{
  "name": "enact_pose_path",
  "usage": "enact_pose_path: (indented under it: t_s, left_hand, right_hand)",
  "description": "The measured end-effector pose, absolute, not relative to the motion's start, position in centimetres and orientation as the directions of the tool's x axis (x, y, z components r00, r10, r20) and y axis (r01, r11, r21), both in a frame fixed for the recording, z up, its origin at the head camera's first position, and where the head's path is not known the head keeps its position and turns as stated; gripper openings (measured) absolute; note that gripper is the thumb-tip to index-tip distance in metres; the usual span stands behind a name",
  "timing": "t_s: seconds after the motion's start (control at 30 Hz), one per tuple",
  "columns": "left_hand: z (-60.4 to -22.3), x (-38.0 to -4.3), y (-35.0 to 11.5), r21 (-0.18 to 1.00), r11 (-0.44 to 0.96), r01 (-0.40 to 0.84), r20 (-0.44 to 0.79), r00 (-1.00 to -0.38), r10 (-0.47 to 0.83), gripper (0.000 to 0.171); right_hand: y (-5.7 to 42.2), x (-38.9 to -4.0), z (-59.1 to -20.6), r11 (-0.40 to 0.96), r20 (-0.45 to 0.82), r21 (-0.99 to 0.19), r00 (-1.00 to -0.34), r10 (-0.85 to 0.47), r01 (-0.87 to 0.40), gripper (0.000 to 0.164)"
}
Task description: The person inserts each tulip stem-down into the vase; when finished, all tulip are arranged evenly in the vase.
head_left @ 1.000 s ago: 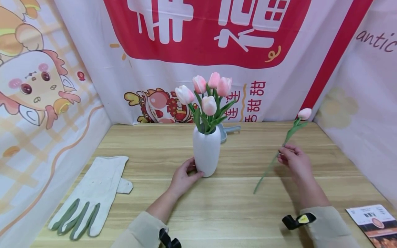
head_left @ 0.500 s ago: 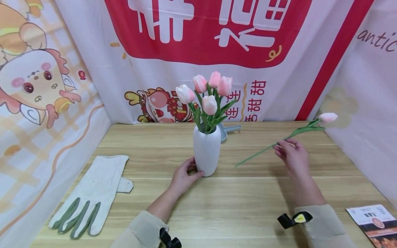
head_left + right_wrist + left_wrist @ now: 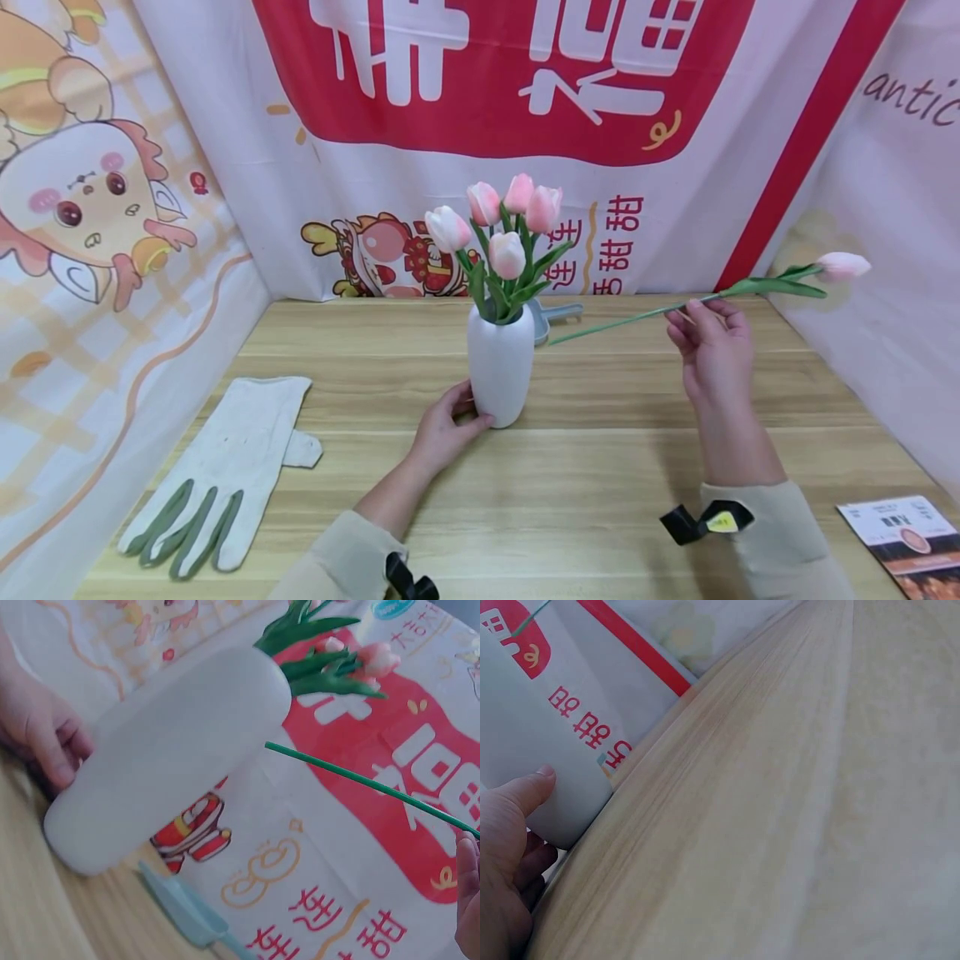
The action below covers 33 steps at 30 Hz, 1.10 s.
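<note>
A white vase [image 3: 500, 367] stands upright on the wooden table in the head view, with several pink-white tulips [image 3: 507, 254] in it. My left hand [image 3: 442, 429] grips the vase low on its side, thumb in front and fingers curling behind. To the right, above the table, my right hand [image 3: 714, 354] pinches a single tulip [image 3: 772, 287] midway along its stem. Its bloom points right, and the bare stem end reaches left toward the vase. In the right wrist view the green stem [image 3: 375, 785] ends near the vase mouth.
Behind the vase lies a small grey-blue scoop [image 3: 558, 312]. A white work glove [image 3: 232, 442] with green-edged fingers lies at the left. A printed packet [image 3: 903, 529] sits at the front right corner. Printed cloth [image 3: 675, 217] hangs around the table's back and sides.
My right hand has risen, turning the held tulip from steeply slanted to nearly level; its stem end has swung up and left toward the vase. My left hand and the vase have stayed put.
</note>
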<state>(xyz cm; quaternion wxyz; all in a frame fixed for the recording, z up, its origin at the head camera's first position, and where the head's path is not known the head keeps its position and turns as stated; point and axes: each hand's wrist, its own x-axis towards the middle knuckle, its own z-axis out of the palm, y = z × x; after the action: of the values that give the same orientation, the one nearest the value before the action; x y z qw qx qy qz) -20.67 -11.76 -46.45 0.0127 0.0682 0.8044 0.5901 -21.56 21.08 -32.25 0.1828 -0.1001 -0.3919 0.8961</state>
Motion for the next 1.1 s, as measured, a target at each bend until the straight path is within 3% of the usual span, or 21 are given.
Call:
enact_pose_path:
  t_s: [0.53, 0.87, 1.1]
  left_hand:
    - [-46.5, -20.6, -11.8, 0.952, 0.29, 0.098, 0.062, -0.99, 0.128, 0.066]
    - [-46.8, -20.7, -11.8, 0.951, 0.288, 0.112, 0.079, -0.989, 0.126, 0.065]
    - [-46.6, -20.6, -11.7, 0.948, 0.3, 0.103, 0.068, -0.99, 0.125, 0.064]
  right_hand:
    - [17.5, -21.4, -28.8, -0.644, -0.003, -0.691, -0.889, 0.457, -0.329, 0.033]
    - [13.7, -21.5, -28.6, -0.57, 0.143, -0.72, -0.888, 0.438, -0.397, 0.023]
    - [11.8, -21.4, -28.9, -0.414, 0.238, -0.806, -0.873, 0.426, -0.422, 0.019]
